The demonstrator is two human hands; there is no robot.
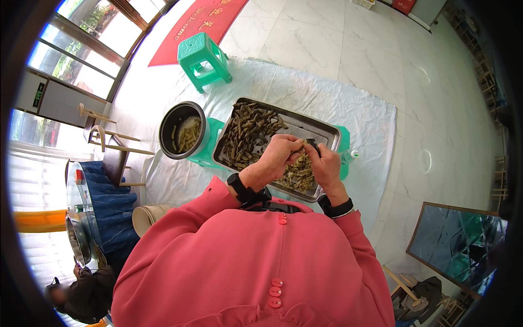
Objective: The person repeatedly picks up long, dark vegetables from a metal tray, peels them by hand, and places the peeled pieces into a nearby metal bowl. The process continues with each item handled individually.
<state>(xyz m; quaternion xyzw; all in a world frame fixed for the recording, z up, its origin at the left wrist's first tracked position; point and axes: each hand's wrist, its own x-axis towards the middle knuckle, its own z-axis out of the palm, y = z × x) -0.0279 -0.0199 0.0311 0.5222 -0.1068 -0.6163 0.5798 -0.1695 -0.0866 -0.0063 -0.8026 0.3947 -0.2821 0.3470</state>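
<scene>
Over a rectangular metal tray, both of my hands meet. My left hand pinches a small piece, seemingly one of the brown finger-like pieces of plant food. Against it my right hand grips a small black tool, whose kind I cannot tell. Brown unpeeled pieces lie heaped on the tray's left side. Pale yellowish scraps lie below my hands. Left of the tray, a dark round pot holds pale green pieces in cloudy liquid.
Green plastic stools bear the tray and pot; another green stool stands beyond on a pale sheet. A clear bottle is right of the tray. Chairs, a blue-covered table and a person are at left, a framed panel at right.
</scene>
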